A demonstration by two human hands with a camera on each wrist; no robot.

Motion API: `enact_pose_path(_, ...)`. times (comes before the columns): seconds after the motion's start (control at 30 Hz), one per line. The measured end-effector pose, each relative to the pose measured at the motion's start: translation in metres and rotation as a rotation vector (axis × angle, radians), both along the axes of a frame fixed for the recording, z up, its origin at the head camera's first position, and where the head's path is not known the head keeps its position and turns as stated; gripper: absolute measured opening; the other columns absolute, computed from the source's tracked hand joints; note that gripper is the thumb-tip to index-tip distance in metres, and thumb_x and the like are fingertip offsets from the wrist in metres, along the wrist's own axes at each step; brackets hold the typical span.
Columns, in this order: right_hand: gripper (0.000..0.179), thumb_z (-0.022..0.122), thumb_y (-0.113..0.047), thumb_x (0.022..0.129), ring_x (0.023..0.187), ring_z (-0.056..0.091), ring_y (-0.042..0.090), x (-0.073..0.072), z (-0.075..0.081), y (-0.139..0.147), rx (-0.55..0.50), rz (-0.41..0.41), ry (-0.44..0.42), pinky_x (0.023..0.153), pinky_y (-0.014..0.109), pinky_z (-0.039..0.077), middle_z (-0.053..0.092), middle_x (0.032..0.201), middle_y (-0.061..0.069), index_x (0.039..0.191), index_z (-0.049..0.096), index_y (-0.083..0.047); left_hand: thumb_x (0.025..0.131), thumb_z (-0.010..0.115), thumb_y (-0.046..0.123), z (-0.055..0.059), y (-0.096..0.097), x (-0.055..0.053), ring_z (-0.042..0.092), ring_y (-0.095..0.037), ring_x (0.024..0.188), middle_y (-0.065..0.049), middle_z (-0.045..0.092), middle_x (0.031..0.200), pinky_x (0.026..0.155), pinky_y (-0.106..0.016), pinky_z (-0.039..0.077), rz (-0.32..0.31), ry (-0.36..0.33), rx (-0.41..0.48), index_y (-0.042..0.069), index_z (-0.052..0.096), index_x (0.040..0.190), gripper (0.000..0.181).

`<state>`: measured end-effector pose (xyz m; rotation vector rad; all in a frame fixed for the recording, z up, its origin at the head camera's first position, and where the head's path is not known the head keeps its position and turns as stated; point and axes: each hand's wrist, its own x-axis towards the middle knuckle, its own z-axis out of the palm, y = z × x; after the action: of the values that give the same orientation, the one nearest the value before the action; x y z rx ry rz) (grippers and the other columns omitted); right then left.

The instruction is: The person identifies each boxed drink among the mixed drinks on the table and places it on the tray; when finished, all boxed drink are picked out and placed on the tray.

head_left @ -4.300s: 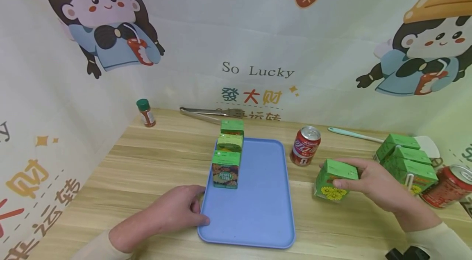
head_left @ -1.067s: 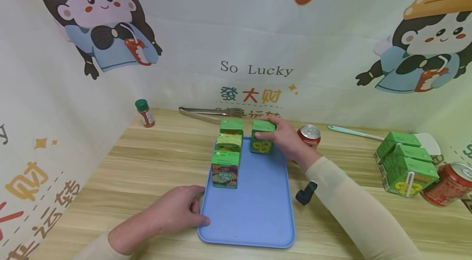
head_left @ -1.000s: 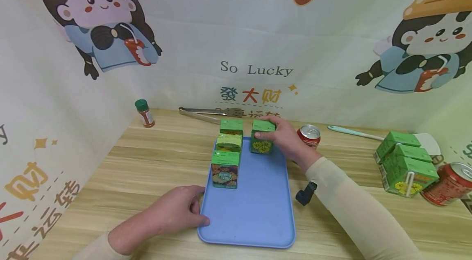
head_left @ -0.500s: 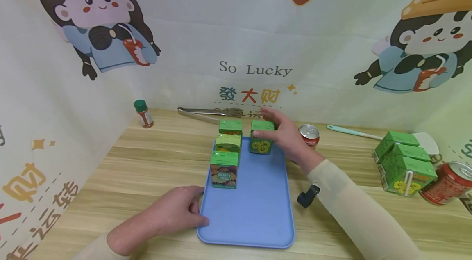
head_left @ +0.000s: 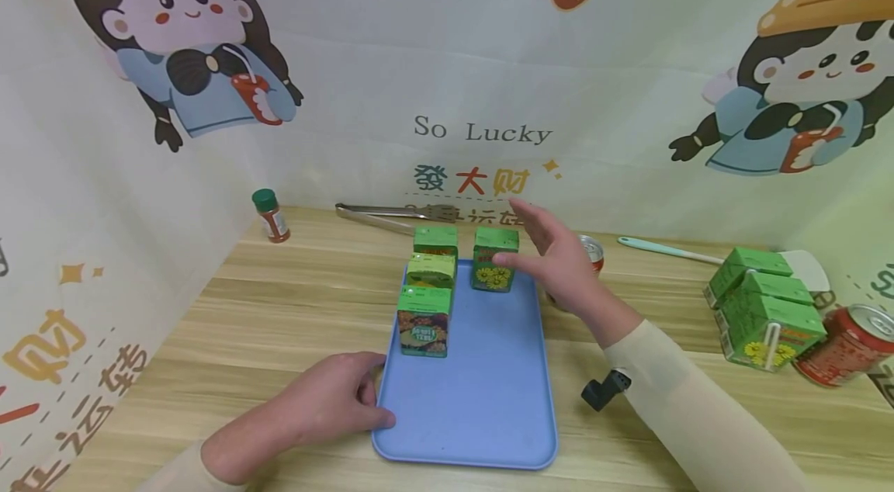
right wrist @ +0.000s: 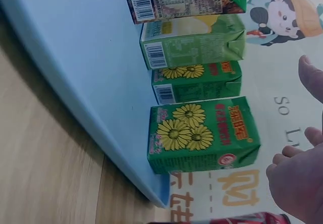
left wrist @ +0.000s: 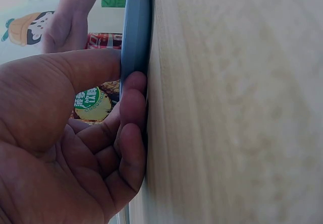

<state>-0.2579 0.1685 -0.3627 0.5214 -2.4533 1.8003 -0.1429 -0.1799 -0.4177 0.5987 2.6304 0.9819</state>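
My left hand (head_left: pixel 335 399) grips the left rim of a blue tray (head_left: pixel 482 391); in the left wrist view the thumb lies over the rim and the fingers (left wrist: pixel 132 108) curl against its side. A green drink carton with yellow flowers (right wrist: pixel 202 133) stands upright at the tray's far right corner. Beside it is my right hand (head_left: pixel 566 259), spread and holding nothing, its thumb overlapping the carton in the head view. Down the tray's left side stand a brown-fronted green carton (head_left: pixel 424 329), a pale green carton (right wrist: pixel 194 42) and another flowered carton (right wrist: pixel 199 80), in a row.
A red can (head_left: pixel 592 253) stands behind my right hand, partly hidden. Farther right are several green cartons (head_left: pixel 768 321), another red can (head_left: pixel 845 344) and a spatula (head_left: pixel 667 249). Metal tongs (head_left: pixel 384 211) and a green-capped bottle (head_left: pixel 271 216) lie along the back by the cloth wall.
My right hand carried the flowered carton from the right of the tray to its far right corner, then let go and drew back rightward. My left hand stayed at the rim.
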Motion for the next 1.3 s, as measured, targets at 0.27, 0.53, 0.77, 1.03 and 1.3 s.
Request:
enact_pose_path(0.27,0.090,0.091,-0.020,0.096,0.135,0.063,0.011,0.024,0.003,0.024,0.046,-0.014,0.048,0.076,0.030,0.059,0.037,0.178,-0.011,0.172,0.043,-0.026,0.084,0.098,0.025,0.000,0.000,0.001,0.059,-0.009,0.062,0.010,0.063,0.072,0.062,-0.029,0.050,0.006,-0.001,-0.009,-0.017,0.056,0.147,0.087)
enact_pose_path(0.53,0.088,0.091,-0.014,0.096,0.165,0.033,0.020,0.043,0.000,0.054,0.107,-0.109,0.153,0.125,0.049,0.040,0.043,0.175,-0.004,0.171,0.044,-0.020,0.083,0.098,0.024,0.000,0.000,0.000,0.059,-0.010,0.062,0.010,0.063,0.072,0.061,-0.029,0.049,0.007,-0.002,-0.002,-0.018,0.057,0.146,0.087)
enact_pose_path(0.77,0.090,0.091,-0.003,0.092,0.166,0.031,0.038,0.054,-0.004,0.084,0.133,-0.178,0.213,0.131,0.059,0.024,0.043,0.174,0.012,0.170,0.045,-0.011,0.083,0.098,0.023,0.000,0.000,0.001,0.059,-0.009,0.062,0.009,0.063,0.071,0.060,-0.028,0.049,0.008,-0.004,-0.009,-0.018,0.057,0.146,0.085)
enact_pose_path(1.03,0.093,0.092,-0.012,0.093,0.161,0.032,0.053,0.071,-0.005,0.118,0.295,-0.319,0.215,0.124,0.076,0.027,0.040,0.175,0.019,0.172,0.041,-0.012,0.083,0.098,0.025,-0.002,-0.001,0.000,0.059,-0.010,0.063,0.009,0.064,0.072,0.060,-0.029,0.049,0.006,-0.006,0.012,-0.017,0.057,0.146,0.086)
enact_pose_path(1.3,0.095,0.095,-0.017,0.091,0.155,0.038,0.058,0.079,-0.007,0.149,0.446,-0.443,0.252,0.117,0.080,0.032,0.045,0.170,0.027,0.170,0.043,-0.007,0.086,0.096,0.026,-0.006,-0.003,-0.004,0.060,-0.009,0.063,0.010,0.065,0.072,0.061,-0.029,0.050,-0.012,0.004,-0.003,-0.018,0.057,0.145,0.083)
